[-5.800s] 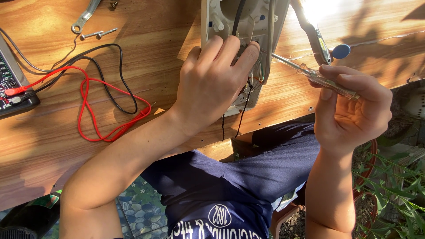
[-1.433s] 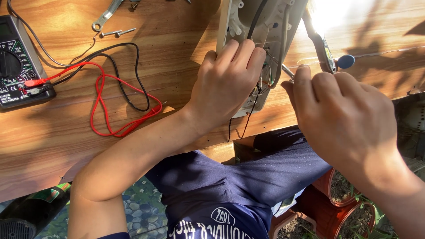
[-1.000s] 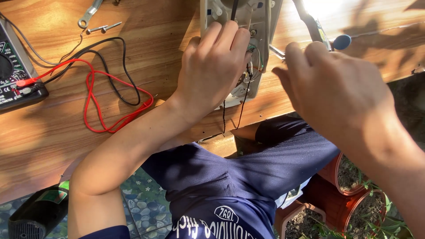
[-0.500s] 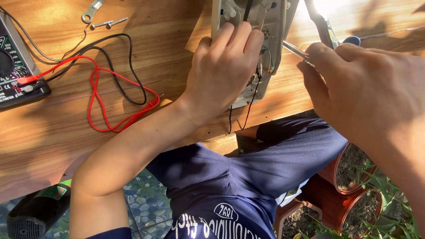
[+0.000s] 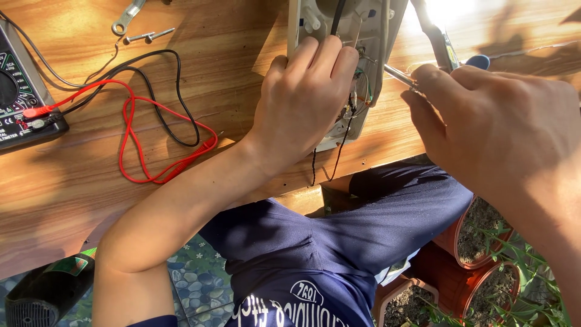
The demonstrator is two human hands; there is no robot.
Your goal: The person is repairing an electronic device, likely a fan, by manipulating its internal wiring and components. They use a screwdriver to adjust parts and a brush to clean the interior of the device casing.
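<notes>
Pressing down on the opened grey plastic device (image 5: 339, 36), the left hand (image 5: 302, 103) lies palm-down over its lower half, fingers closed around its near-left edge and curled across the exposed inside. Thin wires (image 5: 339, 145) trail out from under this hand and hang over the front edge of the wooden table (image 5: 200, 60). The right hand (image 5: 496, 127) is closed in a tight grip on a slim metal tool (image 5: 399, 75), of which only a short bright shaft shows past the fingers; its tip points at the device's right side, close to the left hand's fingertips. What kind of tool it is cannot be told, since the hand hides the handle.

The device sits at the table's front edge, right of the middle, its far end cut off by the top of the view. Just beyond the right hand, pliers (image 5: 439, 36) with a dark handle lie on the table, and a small blue object (image 5: 479, 60) shows beside them.

Toward the left edge of the table rests a black multimeter (image 5: 24, 103), its red lead (image 5: 139, 139) and black lead (image 5: 163, 79) looped loosely across the wood between the meter and the left forearm. Near the far-left part lie a small wrench (image 5: 127, 17) and two screws (image 5: 150, 35). Beyond the table's front edge, at the lower right, stand terracotta pots (image 5: 478, 242) with soil.
</notes>
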